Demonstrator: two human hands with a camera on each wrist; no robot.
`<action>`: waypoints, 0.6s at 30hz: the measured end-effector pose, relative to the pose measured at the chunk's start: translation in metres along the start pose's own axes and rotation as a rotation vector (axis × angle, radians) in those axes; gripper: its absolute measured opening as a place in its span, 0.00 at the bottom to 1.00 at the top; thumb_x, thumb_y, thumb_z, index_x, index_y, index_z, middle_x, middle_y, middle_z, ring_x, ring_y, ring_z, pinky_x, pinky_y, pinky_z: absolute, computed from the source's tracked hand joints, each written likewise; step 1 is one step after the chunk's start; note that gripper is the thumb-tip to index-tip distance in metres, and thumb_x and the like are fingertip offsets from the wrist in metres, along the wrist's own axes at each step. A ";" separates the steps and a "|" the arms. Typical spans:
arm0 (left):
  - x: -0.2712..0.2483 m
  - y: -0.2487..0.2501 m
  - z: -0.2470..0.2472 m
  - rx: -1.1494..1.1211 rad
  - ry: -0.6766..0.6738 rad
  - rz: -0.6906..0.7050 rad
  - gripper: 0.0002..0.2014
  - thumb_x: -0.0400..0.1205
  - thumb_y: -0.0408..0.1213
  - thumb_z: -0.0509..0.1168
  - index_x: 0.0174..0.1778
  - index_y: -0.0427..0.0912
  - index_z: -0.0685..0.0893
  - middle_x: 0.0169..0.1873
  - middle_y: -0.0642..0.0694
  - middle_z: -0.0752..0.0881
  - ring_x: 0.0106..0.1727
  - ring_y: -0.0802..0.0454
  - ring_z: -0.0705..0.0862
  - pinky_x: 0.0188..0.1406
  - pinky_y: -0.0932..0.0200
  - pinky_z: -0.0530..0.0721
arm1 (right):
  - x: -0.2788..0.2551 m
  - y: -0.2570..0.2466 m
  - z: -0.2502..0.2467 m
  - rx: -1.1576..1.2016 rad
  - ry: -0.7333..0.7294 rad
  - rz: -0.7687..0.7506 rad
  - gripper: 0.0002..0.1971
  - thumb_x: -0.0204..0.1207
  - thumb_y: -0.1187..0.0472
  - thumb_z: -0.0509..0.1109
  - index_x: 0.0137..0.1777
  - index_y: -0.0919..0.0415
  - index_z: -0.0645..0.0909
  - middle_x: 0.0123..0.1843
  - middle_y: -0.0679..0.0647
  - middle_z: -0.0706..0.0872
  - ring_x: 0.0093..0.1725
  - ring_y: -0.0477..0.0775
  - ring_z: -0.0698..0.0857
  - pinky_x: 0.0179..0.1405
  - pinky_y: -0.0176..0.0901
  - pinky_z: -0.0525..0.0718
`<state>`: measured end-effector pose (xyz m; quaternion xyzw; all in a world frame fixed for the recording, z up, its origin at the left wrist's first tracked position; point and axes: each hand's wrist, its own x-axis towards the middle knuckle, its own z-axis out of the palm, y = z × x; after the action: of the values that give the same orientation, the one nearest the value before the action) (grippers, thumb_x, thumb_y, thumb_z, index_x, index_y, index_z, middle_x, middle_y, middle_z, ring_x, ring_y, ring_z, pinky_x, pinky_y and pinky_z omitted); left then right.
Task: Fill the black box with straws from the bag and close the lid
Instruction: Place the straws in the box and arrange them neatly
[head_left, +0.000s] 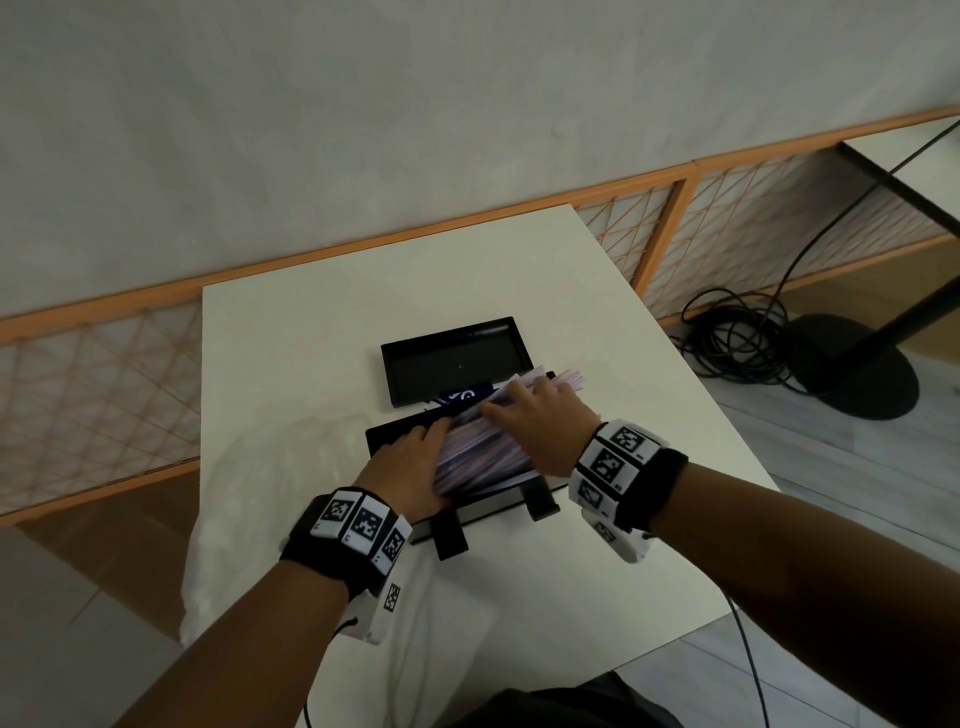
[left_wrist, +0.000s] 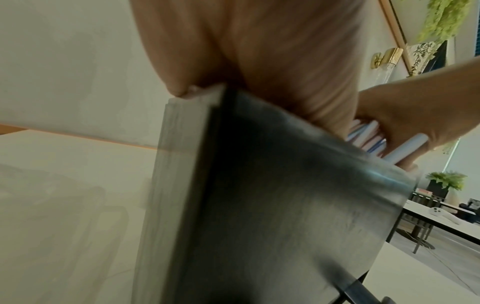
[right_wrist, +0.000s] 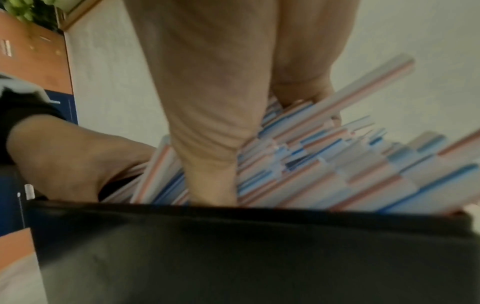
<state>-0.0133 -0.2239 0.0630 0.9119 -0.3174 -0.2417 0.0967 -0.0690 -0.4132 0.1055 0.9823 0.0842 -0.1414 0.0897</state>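
Head: high, facing forward-down over table (head_left: 519, 270) near edge | Left wrist: very close, at box (left_wrist: 285, 205) corner | Right wrist: very close, at box wall | Shared: box, straws (right_wrist: 337, 164)

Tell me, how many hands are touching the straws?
2. The left hand presses the near-left side of the straws in the black box. The right hand lies flat over their far-right part. No other hand shows.
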 end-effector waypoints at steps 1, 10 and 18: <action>0.000 0.000 0.000 0.009 -0.001 -0.006 0.43 0.69 0.50 0.72 0.77 0.49 0.57 0.65 0.42 0.75 0.63 0.42 0.78 0.61 0.43 0.79 | 0.001 0.000 -0.004 -0.015 -0.014 -0.016 0.33 0.72 0.60 0.70 0.75 0.51 0.61 0.67 0.62 0.74 0.61 0.68 0.78 0.53 0.59 0.80; -0.012 0.005 0.001 -0.038 0.106 0.023 0.42 0.68 0.50 0.71 0.77 0.52 0.58 0.64 0.44 0.76 0.62 0.42 0.79 0.62 0.43 0.78 | 0.003 0.017 -0.010 -0.006 -0.005 -0.112 0.22 0.72 0.60 0.67 0.67 0.57 0.73 0.52 0.58 0.87 0.50 0.64 0.86 0.47 0.52 0.82; -0.015 0.010 -0.016 0.018 0.084 0.066 0.44 0.71 0.48 0.69 0.80 0.58 0.51 0.68 0.46 0.76 0.63 0.44 0.79 0.62 0.46 0.80 | -0.004 0.023 0.001 0.142 0.089 -0.097 0.33 0.72 0.49 0.71 0.76 0.48 0.64 0.68 0.55 0.78 0.64 0.62 0.77 0.61 0.58 0.77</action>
<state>-0.0210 -0.2224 0.0854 0.9110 -0.3452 -0.1972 0.1099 -0.0688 -0.4358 0.1095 0.9863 0.1251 -0.1072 0.0091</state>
